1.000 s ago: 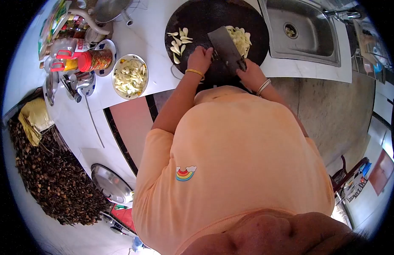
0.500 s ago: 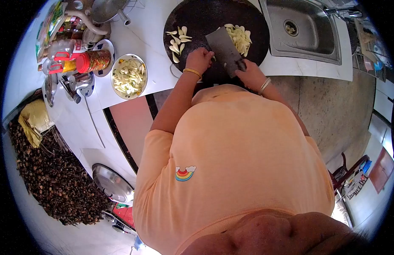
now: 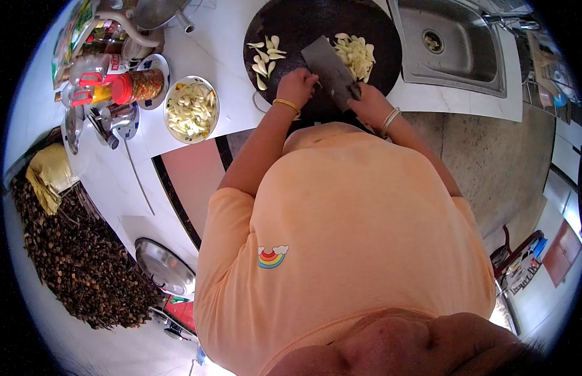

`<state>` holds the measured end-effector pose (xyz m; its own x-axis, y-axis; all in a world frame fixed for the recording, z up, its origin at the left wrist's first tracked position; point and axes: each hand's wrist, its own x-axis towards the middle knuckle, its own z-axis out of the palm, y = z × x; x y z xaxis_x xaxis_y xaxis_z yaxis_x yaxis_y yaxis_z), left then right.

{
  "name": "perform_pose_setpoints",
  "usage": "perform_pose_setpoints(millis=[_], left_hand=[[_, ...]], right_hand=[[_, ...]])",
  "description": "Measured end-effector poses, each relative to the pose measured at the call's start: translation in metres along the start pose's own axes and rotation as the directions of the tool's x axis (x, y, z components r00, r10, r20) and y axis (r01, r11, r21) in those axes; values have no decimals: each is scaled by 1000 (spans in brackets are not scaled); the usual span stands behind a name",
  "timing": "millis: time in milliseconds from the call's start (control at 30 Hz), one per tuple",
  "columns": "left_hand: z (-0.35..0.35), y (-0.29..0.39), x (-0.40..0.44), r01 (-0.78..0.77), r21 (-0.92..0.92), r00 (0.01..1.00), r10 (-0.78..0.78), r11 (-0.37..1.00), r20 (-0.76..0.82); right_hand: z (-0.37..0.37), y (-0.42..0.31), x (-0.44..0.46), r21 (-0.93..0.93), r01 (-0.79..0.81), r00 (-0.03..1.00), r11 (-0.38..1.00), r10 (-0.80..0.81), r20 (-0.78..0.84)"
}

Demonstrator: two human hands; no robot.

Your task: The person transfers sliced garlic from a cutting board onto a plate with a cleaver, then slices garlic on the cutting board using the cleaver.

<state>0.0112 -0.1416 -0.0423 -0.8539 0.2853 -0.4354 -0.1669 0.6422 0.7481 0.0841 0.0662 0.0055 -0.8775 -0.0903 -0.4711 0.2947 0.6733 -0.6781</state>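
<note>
A round dark cutting board [image 3: 291, 25] lies on the counter in front of me. My right hand [image 3: 369, 104] grips the handle of a cleaver [image 3: 328, 64], whose wide blade slants up and left over the board. Just left of the blade, my left hand [image 3: 297, 88] is closed, its fingertips pinching a small pale piece that looks like a garlic clove, mostly hidden. Several whole peeled garlic cloves [image 3: 261, 58] lie at the board's left side. A heap of cut garlic [image 3: 355, 55] sits right of the blade, partly behind it.
To the left stands a bowl [image 3: 172, 128] filled with garlic pieces. Beyond it are a red-lidded jar [image 3: 143, 86], bottles and a metal pan [image 3: 156, 14]. A steel sink [image 3: 454, 59] adjoins the board on the right. Dark dried pieces [image 3: 78, 263] are heaped at lower left.
The view has shifted slightly. Both hands stay close to the same spots on the board, and the cleaver blade has tilted a little, still beside the left fingertips.
</note>
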Motion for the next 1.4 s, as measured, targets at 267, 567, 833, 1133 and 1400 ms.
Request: perform_pose_setpoints(millis=[267,567,833,1133,1400], left_hand=[[18,-2,-1,-96,307,975,151,947,-161],[-49,-14,-33,199,291,822,3,936,-570],[-54,-58,-35,159,369,940,-27,916,-339],[40,-44,29,-228,40,962,231,973,-144],[41,-53,30,-347,127,918,364,929,-157]], right_hand=[[14,6,4,28,11,998,1000,-9,-56],[2,2,-10,96,43,994,994,-33,-105],[-7,27,-7,48,29,1000,998,-30,9],[-4,3,-10,95,-23,997,995,30,-77],[-14,-1,-21,189,-154,988,970,148,45]])
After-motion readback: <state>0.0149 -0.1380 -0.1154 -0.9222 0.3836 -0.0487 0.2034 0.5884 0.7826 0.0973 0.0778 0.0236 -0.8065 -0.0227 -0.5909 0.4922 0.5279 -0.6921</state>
